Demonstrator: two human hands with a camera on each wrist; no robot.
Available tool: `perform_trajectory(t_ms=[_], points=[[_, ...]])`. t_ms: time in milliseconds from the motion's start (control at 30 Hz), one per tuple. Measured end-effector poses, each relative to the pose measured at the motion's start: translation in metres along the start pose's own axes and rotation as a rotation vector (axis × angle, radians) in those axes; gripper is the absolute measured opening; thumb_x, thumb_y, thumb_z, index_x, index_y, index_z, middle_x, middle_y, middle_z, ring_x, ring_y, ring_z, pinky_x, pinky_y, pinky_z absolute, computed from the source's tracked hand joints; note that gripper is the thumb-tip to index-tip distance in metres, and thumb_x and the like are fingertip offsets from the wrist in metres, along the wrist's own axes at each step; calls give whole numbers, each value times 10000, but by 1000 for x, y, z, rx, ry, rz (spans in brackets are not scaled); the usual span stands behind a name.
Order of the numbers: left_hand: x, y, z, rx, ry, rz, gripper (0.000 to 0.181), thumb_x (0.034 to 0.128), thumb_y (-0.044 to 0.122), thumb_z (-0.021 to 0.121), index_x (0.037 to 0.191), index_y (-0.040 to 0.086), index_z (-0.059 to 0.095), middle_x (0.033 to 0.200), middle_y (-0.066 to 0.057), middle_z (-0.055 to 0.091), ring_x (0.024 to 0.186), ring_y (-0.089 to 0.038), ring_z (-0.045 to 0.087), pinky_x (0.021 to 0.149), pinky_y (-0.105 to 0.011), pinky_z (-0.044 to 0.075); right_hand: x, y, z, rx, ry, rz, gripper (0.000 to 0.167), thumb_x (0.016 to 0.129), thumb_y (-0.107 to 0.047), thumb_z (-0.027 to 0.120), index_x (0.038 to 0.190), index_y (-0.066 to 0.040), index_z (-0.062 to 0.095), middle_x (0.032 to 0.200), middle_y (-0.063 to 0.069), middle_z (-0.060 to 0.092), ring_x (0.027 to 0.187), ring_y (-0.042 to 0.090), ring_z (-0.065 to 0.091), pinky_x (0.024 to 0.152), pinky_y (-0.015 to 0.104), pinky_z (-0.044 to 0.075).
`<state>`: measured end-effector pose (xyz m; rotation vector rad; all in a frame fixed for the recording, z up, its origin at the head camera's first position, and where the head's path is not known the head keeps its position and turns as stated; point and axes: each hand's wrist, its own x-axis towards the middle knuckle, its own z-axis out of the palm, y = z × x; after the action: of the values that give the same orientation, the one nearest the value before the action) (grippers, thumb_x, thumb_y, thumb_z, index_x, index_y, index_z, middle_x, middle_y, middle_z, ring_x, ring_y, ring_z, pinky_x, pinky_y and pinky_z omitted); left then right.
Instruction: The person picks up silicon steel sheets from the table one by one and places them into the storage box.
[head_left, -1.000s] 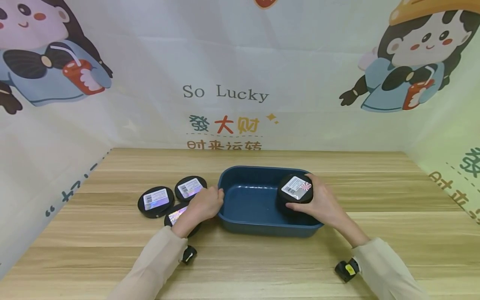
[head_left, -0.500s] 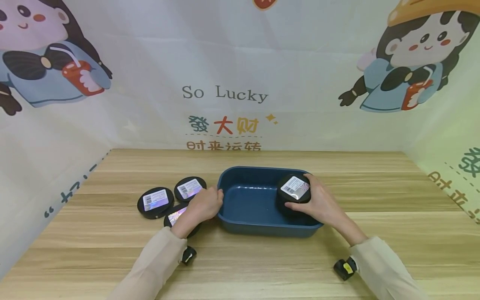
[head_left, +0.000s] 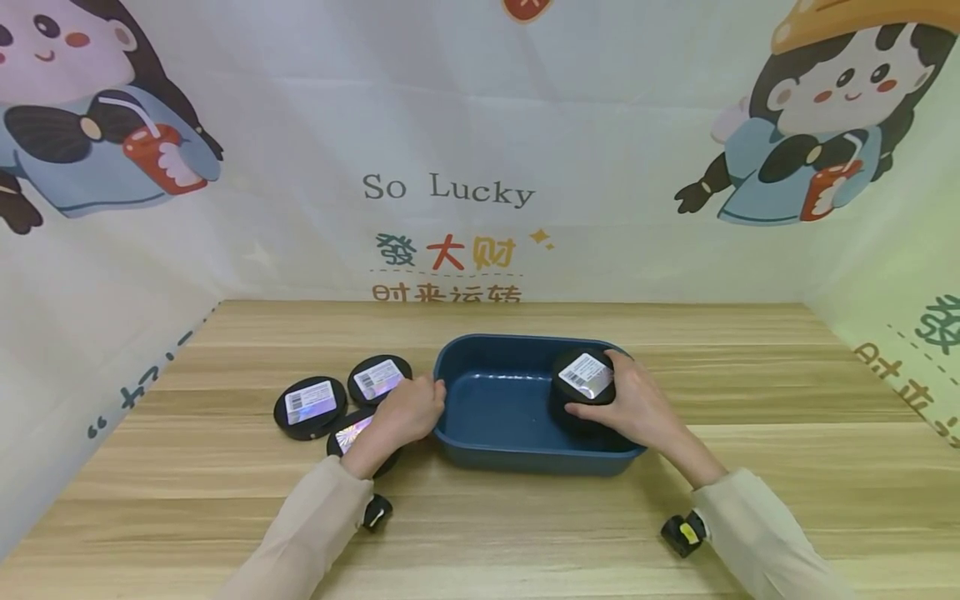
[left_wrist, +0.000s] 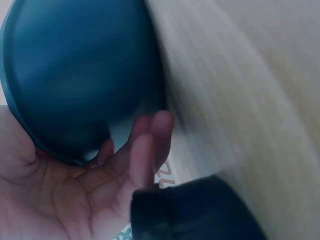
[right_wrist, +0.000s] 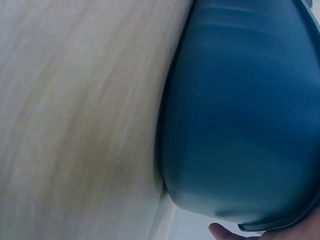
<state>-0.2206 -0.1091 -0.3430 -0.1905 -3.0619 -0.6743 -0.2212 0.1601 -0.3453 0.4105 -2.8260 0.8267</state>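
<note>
A blue plastic basin [head_left: 487,417] sits on the table in the head view. At its left end my left hand [head_left: 408,408] grips the rim; in the left wrist view the fingers [left_wrist: 152,135] lie by the outer wall. Inside the basin's right end my right hand [head_left: 637,400] holds a black round disc [head_left: 558,392] with a white barcode label, thumb at the near side, fingers at the far side. Whether it rests on another disc beneath is hidden. The right wrist view shows mostly the basin's outside wall [right_wrist: 240,110], with only a bit of the hand at the bottom corner.
Left of the basin lie three similar labelled discs: one at the left [head_left: 309,427], one behind [head_left: 360,367], and one partly under my left forearm [head_left: 336,442]. The wooden table [head_left: 525,533] ends at a printed cloth backdrop [head_left: 600,250].
My right hand and the black disc have shifted slightly left within the basin. The left hand keeps its grip on the rim, and the three discs on the table stay put.
</note>
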Motion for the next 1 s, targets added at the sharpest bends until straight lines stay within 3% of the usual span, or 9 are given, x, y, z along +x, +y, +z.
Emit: perform_trajectory(t_ms=[533, 800, 1000], points=[[0, -1, 0, 4, -1, 11, 322, 926, 185, 343, 874, -32, 576, 766, -178, 589, 722, -290, 577, 621, -385, 445, -1, -3, -2, -34, -16, -16, 889, 675, -373, 740, 1252, 164, 329, 1169, 319, 459, 1022, 391, 462, 821, 477, 399], [0, -1, 0, -4, -13, 7, 328, 930, 190, 335, 887, -30, 574, 698, -142, 564, 684, -272, 577, 599, -355, 443, -3, -2, -3, -13, -21, -13, 911, 678, -367, 744, 1271, 163, 300, 1206, 330, 425, 1060, 402, 445, 846, 487, 394], [0, 0, 0, 7, -5, 10, 334, 930, 190, 335, 890, -34, 580, 754, -171, 587, 724, -290, 580, 632, -379, 450, -10, -5, -11, 28, -14, -2, 852, 734, -350, 702, 1285, 145, 280, 1204, 325, 428, 1045, 392, 463, 841, 487, 398]])
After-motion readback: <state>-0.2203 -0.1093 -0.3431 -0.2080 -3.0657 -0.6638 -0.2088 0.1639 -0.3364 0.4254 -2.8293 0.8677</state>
